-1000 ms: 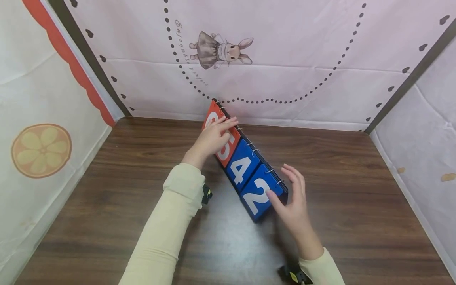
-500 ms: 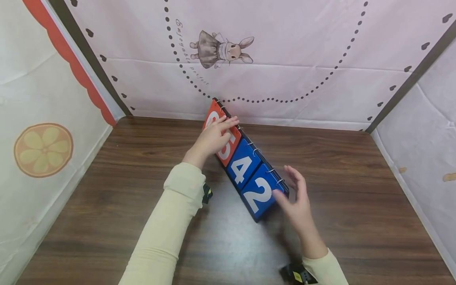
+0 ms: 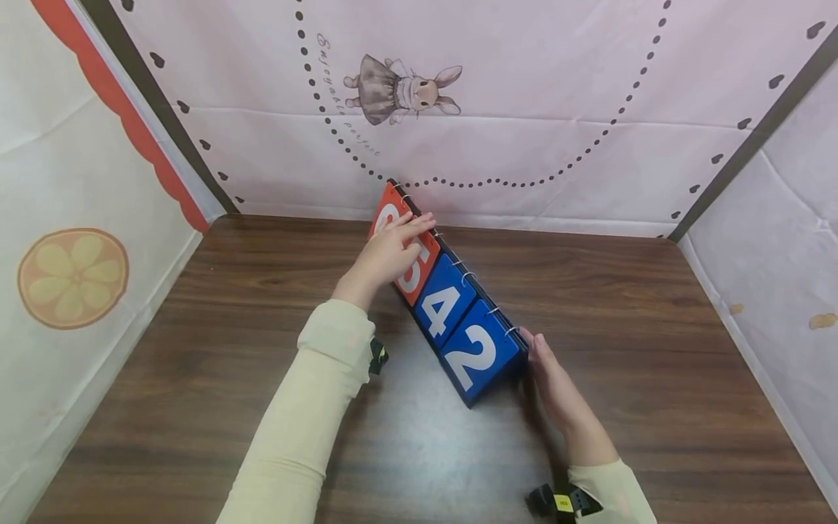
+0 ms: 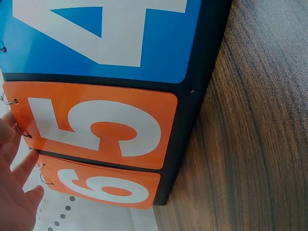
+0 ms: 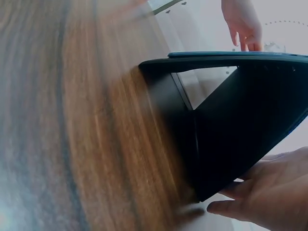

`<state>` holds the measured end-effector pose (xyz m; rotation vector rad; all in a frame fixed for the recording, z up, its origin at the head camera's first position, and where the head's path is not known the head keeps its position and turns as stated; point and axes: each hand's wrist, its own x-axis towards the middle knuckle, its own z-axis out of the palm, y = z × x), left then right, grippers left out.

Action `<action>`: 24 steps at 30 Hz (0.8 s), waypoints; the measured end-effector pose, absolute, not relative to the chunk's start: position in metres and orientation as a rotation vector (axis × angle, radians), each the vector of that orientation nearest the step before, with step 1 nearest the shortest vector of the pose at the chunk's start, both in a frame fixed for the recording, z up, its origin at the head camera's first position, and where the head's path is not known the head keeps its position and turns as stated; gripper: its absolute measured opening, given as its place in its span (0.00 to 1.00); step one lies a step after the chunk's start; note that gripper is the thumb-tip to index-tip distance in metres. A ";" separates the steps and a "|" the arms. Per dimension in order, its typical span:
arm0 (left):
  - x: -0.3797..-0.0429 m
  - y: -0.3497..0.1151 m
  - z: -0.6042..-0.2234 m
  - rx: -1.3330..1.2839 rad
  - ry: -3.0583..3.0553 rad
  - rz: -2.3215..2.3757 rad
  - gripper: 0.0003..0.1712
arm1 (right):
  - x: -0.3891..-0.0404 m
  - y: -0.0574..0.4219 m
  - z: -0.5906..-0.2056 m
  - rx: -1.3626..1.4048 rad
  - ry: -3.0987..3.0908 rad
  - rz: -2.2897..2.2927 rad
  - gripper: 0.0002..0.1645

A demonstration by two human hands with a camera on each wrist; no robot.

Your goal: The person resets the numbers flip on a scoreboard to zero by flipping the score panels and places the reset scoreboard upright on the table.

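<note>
A tent-shaped flip scoreboard [image 3: 481,356] stands slanted on the table, its far end close to the back wall. Two orange cards and two blue cards hang on it from metal rings; the blue ones read 4 and 2. My left hand [image 3: 382,258] lies across the orange cards, fingers extended to the ringed top edge; the left wrist view has an orange 5 card [image 4: 101,125] beside that hand. At the near right end is my right hand [image 3: 563,404], its fingertips partly hidden behind the board. In the right wrist view, its fairly straight fingers [image 5: 231,207] are against the back panel.
The brown wood-grain table [image 3: 262,407] extends around the board. A pink printed cloth wall [image 3: 524,94] rises behind it, with white cloth sides left and right. Each wrist wears a small black camera, such as the right one [image 3: 563,502].
My right hand has moved from in front of the blue 2 card, round the right end to the board's back side. The left hand and the scoreboard stay about where they were.
</note>
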<state>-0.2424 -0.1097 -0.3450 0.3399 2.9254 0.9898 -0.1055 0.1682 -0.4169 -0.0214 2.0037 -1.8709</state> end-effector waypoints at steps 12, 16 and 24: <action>-0.242 -0.110 -0.346 0.363 2.934 0.983 0.28 | -0.107 0.166 -0.409 0.028 2.033 -1.966 0.39; -0.242 -0.110 -0.346 0.359 2.928 0.983 0.28 | -0.109 0.167 -0.402 0.122 2.049 -2.044 0.38; -0.242 -0.110 -0.346 0.353 2.931 0.992 0.28 | -0.116 0.167 -0.384 0.227 2.058 -2.298 0.27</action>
